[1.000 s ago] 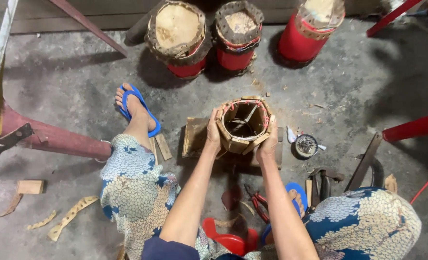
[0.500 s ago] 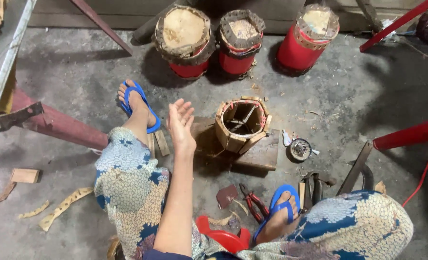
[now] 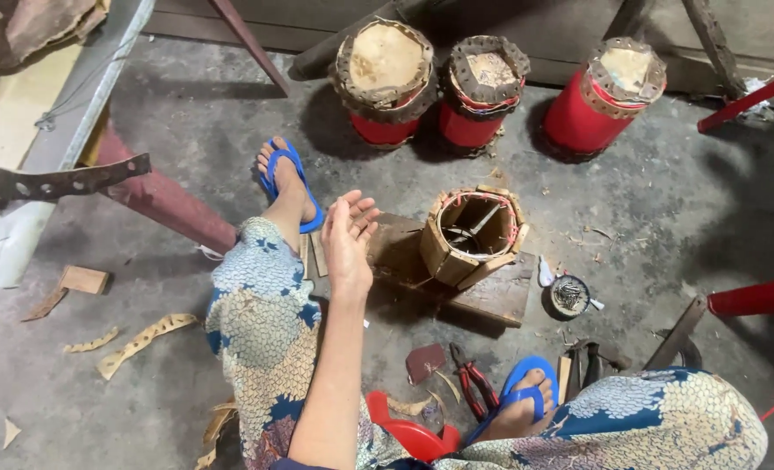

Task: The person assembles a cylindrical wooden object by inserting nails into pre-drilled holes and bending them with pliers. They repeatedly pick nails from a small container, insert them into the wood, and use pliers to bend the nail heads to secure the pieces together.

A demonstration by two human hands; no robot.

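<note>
Wooden drum shell point(image 3: 475, 235), left hand point(image 3: 348, 239) beside

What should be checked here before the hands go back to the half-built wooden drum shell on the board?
1. Wooden drum shell upright on the board: ok.
2. Left hand empty, open, beside the shell without touching it: ok.
3. Right hand visible: not ok, out of view.
4. Pliers within reach by the foot: ok.
5. Small tin of nails upright beside the board: ok.
6. Staves held tight by the red band: cannot tell.
</note>
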